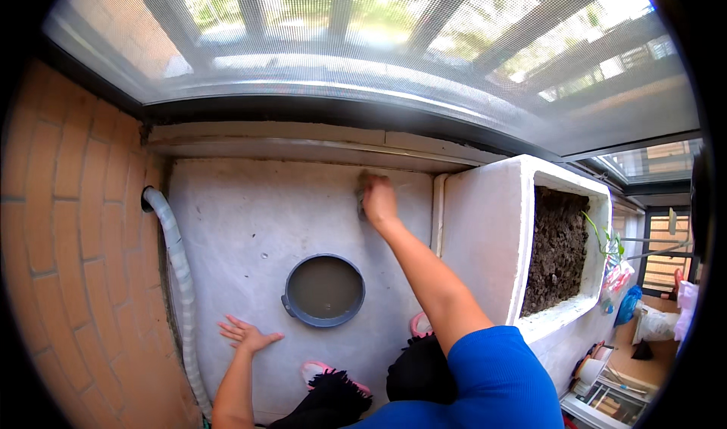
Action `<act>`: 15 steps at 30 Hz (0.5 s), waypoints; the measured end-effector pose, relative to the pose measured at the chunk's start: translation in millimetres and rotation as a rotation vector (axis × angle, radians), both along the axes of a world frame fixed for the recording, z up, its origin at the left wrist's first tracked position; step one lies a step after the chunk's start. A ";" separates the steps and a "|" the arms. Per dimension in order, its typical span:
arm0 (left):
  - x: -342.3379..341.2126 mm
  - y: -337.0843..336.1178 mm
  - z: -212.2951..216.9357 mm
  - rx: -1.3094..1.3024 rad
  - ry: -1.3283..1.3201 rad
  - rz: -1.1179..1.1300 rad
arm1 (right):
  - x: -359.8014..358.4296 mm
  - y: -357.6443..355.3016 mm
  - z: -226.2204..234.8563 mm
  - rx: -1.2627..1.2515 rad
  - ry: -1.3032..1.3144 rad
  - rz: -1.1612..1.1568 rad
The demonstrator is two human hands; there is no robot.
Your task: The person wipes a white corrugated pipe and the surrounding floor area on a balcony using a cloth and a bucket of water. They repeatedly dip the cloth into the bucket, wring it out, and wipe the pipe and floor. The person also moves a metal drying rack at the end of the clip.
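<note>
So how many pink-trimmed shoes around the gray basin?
2: one just below the gray basin, partly behind a black fringed cuff; the other to its lower right, beside the right arm. Both partly covered; more may be hidden.

Surface finishes: twelve o'clock, fine woven mesh screen [379, 58]; nine o'clock, matt, brick-patterned wall [72, 232]; eight o'clock, ribbed plastic hose [182, 270]; centre, smooth, dull, stained floor [227, 224]; seven o'clock, smooth plastic basin [322, 324]; three o'clock, matt foam-like planter [485, 232], rough crumbly soil [556, 247]; five o'clock, ribbed cloth garment [500, 372].

No text, number or sign is readable; the far right seems too blurred to tell.
</note>
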State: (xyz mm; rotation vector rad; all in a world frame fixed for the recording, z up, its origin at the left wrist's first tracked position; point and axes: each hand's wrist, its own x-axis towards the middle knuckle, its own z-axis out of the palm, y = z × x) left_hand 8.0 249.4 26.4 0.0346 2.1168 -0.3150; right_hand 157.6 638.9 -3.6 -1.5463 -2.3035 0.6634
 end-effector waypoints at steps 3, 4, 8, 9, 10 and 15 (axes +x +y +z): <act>-7.4 -5.5 -3.3 0.010 0.002 0.005 | 34.4 24.6 16.1 0.016 -0.095 -0.201; -4.0 -6.5 -5.8 0.008 -0.019 0.007 | 48.0 36.4 15.9 -0.093 -0.152 -0.287; -4.5 -6.1 -10.5 0.013 -0.024 -0.016 | 34.1 41.5 -6.1 0.117 -0.202 -0.347; -5.0 -6.9 -12.7 0.007 -0.029 -0.011 | 25.3 37.6 -6.9 0.113 -0.179 -0.359; -6.3 -9.7 -12.5 -0.003 -0.034 -0.008 | 12.2 30.0 -5.7 0.105 -0.157 -0.371; -3.8 -4.3 -4.8 0.007 -0.032 -0.001 | -49.7 9.4 -4.9 -0.011 -0.229 -0.250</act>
